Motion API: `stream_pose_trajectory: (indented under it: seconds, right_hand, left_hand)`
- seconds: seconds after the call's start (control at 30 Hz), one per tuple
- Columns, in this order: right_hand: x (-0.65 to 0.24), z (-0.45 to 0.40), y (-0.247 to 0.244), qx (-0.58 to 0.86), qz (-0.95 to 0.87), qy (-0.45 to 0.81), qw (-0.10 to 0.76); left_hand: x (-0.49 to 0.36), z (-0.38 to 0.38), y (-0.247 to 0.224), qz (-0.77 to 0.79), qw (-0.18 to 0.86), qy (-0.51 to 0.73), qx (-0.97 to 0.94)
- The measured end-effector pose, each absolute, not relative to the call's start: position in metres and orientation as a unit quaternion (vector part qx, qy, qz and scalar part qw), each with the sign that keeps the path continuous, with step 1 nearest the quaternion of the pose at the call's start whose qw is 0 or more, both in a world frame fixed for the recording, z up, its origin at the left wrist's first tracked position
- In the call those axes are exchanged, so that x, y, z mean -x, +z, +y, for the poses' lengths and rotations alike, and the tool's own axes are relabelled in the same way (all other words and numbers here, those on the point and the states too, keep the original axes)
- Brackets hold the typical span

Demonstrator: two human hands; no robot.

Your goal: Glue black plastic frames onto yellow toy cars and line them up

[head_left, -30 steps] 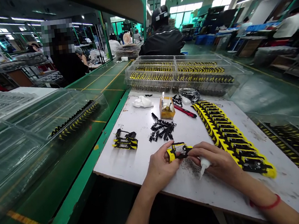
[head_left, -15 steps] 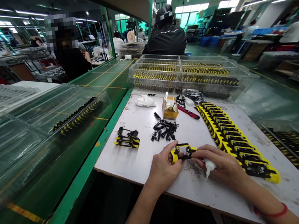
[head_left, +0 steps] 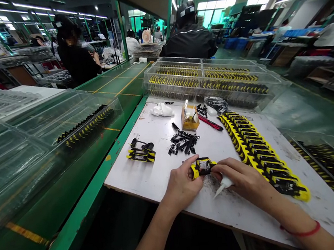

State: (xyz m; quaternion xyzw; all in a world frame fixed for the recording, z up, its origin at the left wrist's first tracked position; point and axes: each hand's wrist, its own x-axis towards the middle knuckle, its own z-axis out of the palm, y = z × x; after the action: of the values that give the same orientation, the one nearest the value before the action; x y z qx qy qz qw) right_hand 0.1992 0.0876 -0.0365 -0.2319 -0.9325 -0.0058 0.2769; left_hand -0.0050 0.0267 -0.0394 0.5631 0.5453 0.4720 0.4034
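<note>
My left hand (head_left: pixel 183 187) is closed around one end of a yellow-and-black plastic part (head_left: pixel 202 165), holding it just above the table. At the part's other end are the thumb and forefinger of my right hand (head_left: pixel 240 175); whether they pinch it or only touch it is hard to see. Tucked in the lower fingers of that same hand is a white glue bottle (head_left: pixel 226 183), its thin nozzle pointing down and left. Beyond the hands lies a loose pile of small black pieces (head_left: pixel 183 141). A long row of yellow-and-black parts (head_left: pixel 261 151) stretches along the right.
A small stack of similar parts (head_left: pixel 140 151) sits at left on the white table (head_left: pixel 124 177). Behind are a yellowish box (head_left: pixel 190 123), a red cutter (head_left: pixel 210 123) and crumpled white tissue (head_left: pixel 162 110). Clear trays (head_left: pixel 174 85) of parts stand farther back. A green conveyor (head_left: pixel 85 171) runs left.
The glue bottle has swung so its nozzle points further left. My right hand has shifted slightly left and up, while my left hand keeps its hold on the part.
</note>
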Motion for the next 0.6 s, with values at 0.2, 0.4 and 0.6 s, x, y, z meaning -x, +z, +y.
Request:
stream_pose_trajectory:
  seconds: [0.2,0.4,0.6]
  right_hand:
    - [-0.190,0.089,-0.022,0.243,-0.925,0.065,0.286]
    - [-0.189,0.092,-0.016,0.250,-0.923,0.126,0.264]
    - [-0.191,0.087,-0.015,0.248,-0.933,0.079,0.250]
  left_hand:
    - [0.008,0.032,-0.042,0.529,0.484,0.489,-0.497]
    - [0.014,0.031,-0.035,0.496,0.552,0.476,-0.472]
    - [0.015,0.029,-0.028,0.465,0.581,0.479,-0.466]
